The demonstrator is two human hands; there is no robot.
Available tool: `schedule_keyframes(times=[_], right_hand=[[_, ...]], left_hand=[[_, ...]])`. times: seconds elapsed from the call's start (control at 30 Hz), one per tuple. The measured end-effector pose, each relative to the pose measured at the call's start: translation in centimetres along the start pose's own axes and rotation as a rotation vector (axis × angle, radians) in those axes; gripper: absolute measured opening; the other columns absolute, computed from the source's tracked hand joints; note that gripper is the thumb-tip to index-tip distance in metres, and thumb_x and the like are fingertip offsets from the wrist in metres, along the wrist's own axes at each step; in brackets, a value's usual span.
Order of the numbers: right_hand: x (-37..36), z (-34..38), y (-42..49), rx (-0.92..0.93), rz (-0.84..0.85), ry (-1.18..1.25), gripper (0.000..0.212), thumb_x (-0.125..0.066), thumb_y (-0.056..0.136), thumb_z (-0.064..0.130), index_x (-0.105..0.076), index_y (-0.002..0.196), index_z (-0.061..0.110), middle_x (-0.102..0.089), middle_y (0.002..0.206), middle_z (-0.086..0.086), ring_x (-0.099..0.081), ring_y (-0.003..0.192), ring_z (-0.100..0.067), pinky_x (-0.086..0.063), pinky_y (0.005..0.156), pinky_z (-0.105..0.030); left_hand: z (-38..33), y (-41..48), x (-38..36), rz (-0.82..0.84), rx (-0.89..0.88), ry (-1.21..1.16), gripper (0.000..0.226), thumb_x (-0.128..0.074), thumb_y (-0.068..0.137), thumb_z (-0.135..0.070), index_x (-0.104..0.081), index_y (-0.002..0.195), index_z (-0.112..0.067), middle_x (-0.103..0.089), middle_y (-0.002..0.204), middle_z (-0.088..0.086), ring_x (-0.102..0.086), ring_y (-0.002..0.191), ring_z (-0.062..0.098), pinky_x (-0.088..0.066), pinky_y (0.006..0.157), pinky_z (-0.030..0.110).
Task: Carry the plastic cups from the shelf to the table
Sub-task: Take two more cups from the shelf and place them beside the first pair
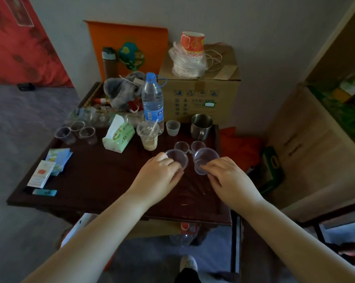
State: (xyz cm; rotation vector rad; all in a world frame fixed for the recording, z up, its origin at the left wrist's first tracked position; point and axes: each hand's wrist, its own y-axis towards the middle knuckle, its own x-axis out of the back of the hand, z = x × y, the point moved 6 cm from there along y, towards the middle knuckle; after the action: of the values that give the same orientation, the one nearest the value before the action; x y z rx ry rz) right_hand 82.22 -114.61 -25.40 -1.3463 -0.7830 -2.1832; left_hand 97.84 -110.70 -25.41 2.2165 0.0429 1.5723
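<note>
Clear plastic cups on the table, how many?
7: three at the far left, two small ones mid-right, one in each hand. Clutter may hide more.

Desk (95,180): three cups (76,132) at far left; tissue pack (119,135) right of them; lidded drink cup (148,135) before water bottle (153,101); metal mug (201,126) far right; carton (201,94) behind it; two cups (190,146) near right, two held cups (177,159) just before them; booklets (50,168) near left.

Two clear cups (177,159) (205,160) tilted at desk's right, held; two more (181,146) (197,145) upright just behind.
</note>
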Motion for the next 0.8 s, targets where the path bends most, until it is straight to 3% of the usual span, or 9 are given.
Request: schedule_keyframes(times=[0.17,0.57,0.8], right_hand=[[-3.8,-3.8,2.9,-0.022,0.074,0.068,0.033,-0.049,0.089,0.008,-0.057,0.121,0.014,-0.06,0.113,0.0,-0.046,0.111,-0.017,-0.042,0.088,-0.026],[-11.6,-11.2,7.0,-0.041,0.166,0.188,0.03,-0.051,0.088,0.002,-0.061,0.115,0.008,-0.064,0.108,-0.005,-0.051,0.108,-0.021,-0.048,0.086,-0.033],[-15.3,-13.2,8.1,-0.044,0.252,0.206,0.025,-0.058,0.082,0.0,-0.065,0.106,0.008,-0.067,0.103,-0.005,-0.055,0.102,-0.022,-0.05,0.079,-0.031]], left_hand=[[2.9,2.3,-4.4,0.065,0.048,-0.043,0.017,-0.051,0.089,-0.023,-0.064,0.088,-0.014,-0.065,0.08,-0.001,-0.053,0.089,0.018,-0.047,0.08,0.03],[8.3,4.4,-14.6,0.242,0.209,-0.07,0.021,-0.051,0.089,-0.023,-0.063,0.103,-0.014,-0.066,0.096,-0.001,-0.05,0.103,0.015,-0.046,0.087,0.029],[10.4,4.8,-17.9,0.261,0.323,-0.12,0.02,-0.048,0.089,-0.023,-0.063,0.101,-0.017,-0.066,0.096,-0.003,-0.048,0.103,0.013,-0.044,0.08,0.024]])
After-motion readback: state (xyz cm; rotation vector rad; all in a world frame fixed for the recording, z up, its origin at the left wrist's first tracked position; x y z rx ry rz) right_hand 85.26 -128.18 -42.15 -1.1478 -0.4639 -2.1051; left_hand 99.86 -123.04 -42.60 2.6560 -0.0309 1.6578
